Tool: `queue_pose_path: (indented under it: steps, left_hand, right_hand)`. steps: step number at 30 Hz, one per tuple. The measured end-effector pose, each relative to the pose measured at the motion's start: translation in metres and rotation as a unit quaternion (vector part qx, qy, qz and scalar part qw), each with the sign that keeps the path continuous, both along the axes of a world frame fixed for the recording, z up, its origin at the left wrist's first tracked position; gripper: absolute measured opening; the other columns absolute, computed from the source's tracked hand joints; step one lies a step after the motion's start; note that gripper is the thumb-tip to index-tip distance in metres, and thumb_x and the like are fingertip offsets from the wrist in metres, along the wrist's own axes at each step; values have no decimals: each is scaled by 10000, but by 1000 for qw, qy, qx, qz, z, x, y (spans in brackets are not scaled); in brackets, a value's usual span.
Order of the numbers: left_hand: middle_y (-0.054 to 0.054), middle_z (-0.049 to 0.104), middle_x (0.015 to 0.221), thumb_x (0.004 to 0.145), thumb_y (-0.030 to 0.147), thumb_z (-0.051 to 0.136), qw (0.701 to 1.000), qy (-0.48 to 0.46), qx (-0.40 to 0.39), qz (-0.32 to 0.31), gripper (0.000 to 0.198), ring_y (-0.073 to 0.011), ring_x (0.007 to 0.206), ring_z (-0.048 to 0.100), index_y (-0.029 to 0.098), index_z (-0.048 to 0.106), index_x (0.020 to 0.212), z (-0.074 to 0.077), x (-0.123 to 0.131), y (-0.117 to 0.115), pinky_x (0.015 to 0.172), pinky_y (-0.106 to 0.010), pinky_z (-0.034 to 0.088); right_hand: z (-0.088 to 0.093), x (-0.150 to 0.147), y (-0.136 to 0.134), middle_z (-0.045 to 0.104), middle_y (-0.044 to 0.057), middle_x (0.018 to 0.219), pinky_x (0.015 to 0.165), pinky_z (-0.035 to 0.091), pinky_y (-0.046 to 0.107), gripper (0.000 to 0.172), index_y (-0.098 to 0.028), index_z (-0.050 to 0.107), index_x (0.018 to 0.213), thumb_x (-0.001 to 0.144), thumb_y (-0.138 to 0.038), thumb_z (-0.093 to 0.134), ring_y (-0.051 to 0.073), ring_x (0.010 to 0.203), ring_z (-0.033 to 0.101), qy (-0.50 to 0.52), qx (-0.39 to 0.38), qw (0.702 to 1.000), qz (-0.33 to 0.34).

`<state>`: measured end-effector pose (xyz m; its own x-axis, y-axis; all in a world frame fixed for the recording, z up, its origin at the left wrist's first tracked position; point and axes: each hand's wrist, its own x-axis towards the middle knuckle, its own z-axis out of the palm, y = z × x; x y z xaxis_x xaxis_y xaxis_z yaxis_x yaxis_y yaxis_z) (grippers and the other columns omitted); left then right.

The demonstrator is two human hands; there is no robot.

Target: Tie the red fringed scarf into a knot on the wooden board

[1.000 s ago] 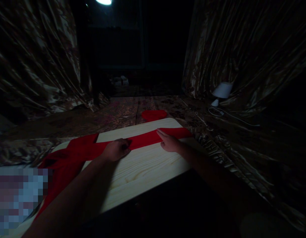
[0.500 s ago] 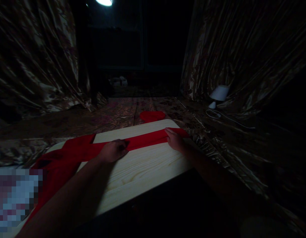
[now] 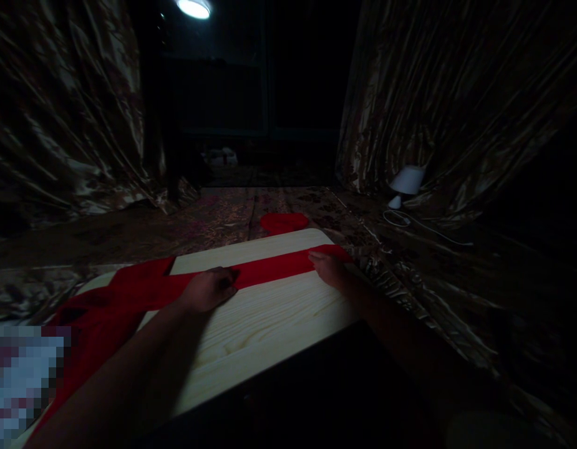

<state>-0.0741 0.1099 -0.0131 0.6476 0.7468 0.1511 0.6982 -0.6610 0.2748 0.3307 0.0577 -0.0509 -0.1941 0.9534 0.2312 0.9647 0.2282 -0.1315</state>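
A long, narrow strip of red cloth (image 3: 274, 269) lies flat along a small table with a pale wood-grain top (image 3: 251, 337). Toward the left it joins a wider, bunched part of the same cloth, which spreads over the table's left end. My left hand (image 3: 208, 290) rests on the near edge of the strip, its fingers curled in against the fabric. Near the strip's right end, my right hand (image 3: 329, 269) lies on the cloth with fingers stretched out and close together. Dim light hides exactly how the fingertips meet the fabric.
Another red cloth piece (image 3: 284, 222) lies just beyond the table's far edge, on a patterned spread (image 3: 213, 215). A small white lamp (image 3: 407, 181) with a looped cord stands at the right. Patterned curtains (image 3: 400, 93) hang on both sides of a dark window (image 3: 218, 93).
The view has shifted slightly, so everything sits a little lower and further left. Both hands stay at nearly the same places on the red cloth.
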Motion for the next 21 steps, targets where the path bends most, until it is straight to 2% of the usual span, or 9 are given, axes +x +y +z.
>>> queue_pose_path:
  steps: [7,11,17,21]
  left_hand:
    - [-64,727,1065,858,487,556,1000,1,1,-2,307,-217,906,681,239,692,978,2,1,-2,772,-309,496]
    - [-64,729,1064,849,484,566,1000,3,-4,7,300,-221,912,685,242,702,965,4,1,-3,774,-308,499]
    - [-69,734,1064,848,490,560,1000,-7,-4,7,315,-222,904,689,235,701,971,3,2,-3,762,-308,504]
    - [-73,733,1092,845,503,560,1000,-9,-6,9,329,-228,932,693,235,701,974,2,1,-3,782,-311,510]
  right_hand:
    - [7,2,-5,571,126,1424,1113,450,384,571,-150,600,1390,855,-7,460,249,1261,605,-29,-16,999,21]
    - [4,14,-8,537,123,1459,1149,410,376,687,-138,554,1427,771,47,473,226,1337,539,-30,-28,999,35]
    - [-5,37,-14,514,207,1461,1174,374,393,635,-19,538,1413,782,-2,474,256,1382,486,-34,1,998,-48]
    - [-9,46,-12,529,207,1455,1162,384,407,617,-35,526,1422,806,-55,494,279,1401,458,-32,24,994,-102]
